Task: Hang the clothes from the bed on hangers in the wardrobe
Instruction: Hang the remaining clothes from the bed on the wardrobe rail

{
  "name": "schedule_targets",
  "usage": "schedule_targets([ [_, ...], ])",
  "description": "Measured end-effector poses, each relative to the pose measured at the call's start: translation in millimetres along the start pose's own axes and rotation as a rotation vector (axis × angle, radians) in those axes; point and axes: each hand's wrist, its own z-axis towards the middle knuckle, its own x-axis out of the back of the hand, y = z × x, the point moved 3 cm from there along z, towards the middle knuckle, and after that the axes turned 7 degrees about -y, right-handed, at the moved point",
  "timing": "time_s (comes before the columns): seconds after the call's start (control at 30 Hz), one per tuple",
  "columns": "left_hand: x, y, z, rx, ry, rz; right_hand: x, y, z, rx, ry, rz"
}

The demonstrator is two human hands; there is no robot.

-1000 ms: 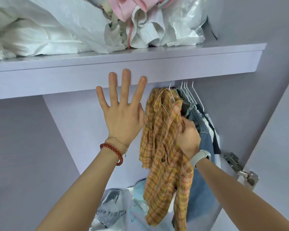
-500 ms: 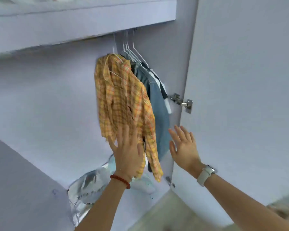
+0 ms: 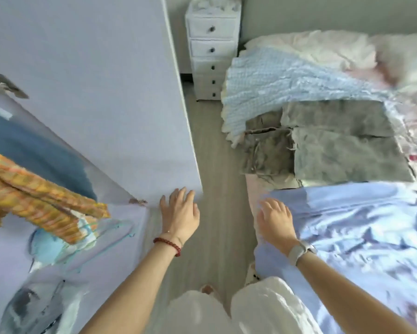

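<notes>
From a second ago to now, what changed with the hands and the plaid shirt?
The right hand let go of the orange-and-yellow plaid shirt and now reaches, open, over the light-blue garment on the bed. The left hand dropped from the wardrobe shelf to the lower edge of the pale lilac wardrobe door. The view turned from the wardrobe to the bed. The shirt stays hanging; both hands hold nothing.

shirt point(image 3: 41, 203): orange-yellow plaid | trousers point(image 3: 335, 145): grey (mottled) | quilt point(image 3: 274, 80): pale-blue check

Matt smooth wardrobe door point(image 3: 94, 92); woven plaid cloth shirt point(image 3: 34, 201); rough grey denim point(image 3: 335, 145) at 2 o'clock; wood-grain floor point(image 3: 217, 165).
</notes>
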Motion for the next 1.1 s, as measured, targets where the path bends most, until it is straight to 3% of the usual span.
schedule_targets([
  [0.2, -47.1, 189.9, 27.4, -0.392, -0.164, 0.025, 15.7, 174.4, -60.3, -0.405, 0.159, 0.199],
  [0.33, -109.2, 312.4, 16.9, -0.624, -0.386, 0.193, 18.8, 286.2, -108.8, -0.63, 0.274, 0.341],
  [0.53, -193.4, 448.1, -13.4, -0.839, -0.592, 0.325, 36.6, 439.3, -161.6, -0.972, 0.407, 0.415],
  [0.7, -260.4, 484.6, -29.5, -0.872, -0.752, 0.571, 30.9, 548.1, -178.5, -1.145, 0.325, 0.421],
  [0.8, -282.4, 479.0, -30.5, -0.866, -0.834, 0.678, 27.9, 590.6, -172.3, -1.13, 0.265, 0.495],
  [0.9, -289.4, 473.7, -28.5, -0.844, -0.891, 0.702, 29.1, 611.2, -164.8, -1.153, 0.233, 0.527],
  [1.1, -293.6, 478.9, -27.7, -0.831, -0.913, 0.715, 33.8, 612.9, -156.9, -1.116, 0.277, 0.361],
])
